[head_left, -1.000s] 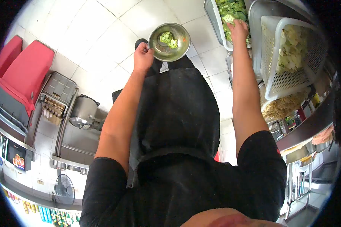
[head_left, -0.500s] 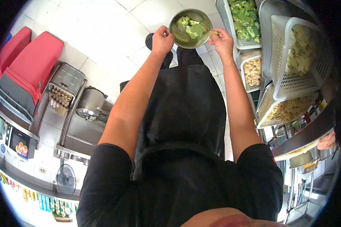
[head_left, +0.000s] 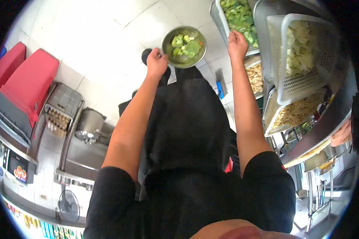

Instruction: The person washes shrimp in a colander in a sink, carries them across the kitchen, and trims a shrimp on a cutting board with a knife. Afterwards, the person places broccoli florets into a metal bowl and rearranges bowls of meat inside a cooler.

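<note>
My left hand [head_left: 157,63] is closed on the left side of the rim of a round metal bowl [head_left: 166,59]. Pieces of broccoli [head_left: 192,48] and a small orange-red bit lie inside the bowl. Off to the right, my right hand [head_left: 238,44] is at the near left edge of a white basket [head_left: 251,52] of green broccoli [head_left: 240,18]. Its fingers are curled together, and whatever they may hold is hidden.
On the right stand baskets of pale cut vegetables [head_left: 301,47], light brown pieces [head_left: 254,79] and tan strips [head_left: 297,111]. A blue-handled tool [head_left: 220,90] shows low down near my legs. Red-lidded bins [head_left: 38,79], an egg tray [head_left: 59,119] and a metal pot [head_left: 91,123] are at left. Another person's hand [head_left: 341,133] shows far right.
My right hand has let go of the bowl's rim and moved right to the broccoli basket. The bowl, still in my left hand, sits lower and further left in view. The camera view has shifted.
</note>
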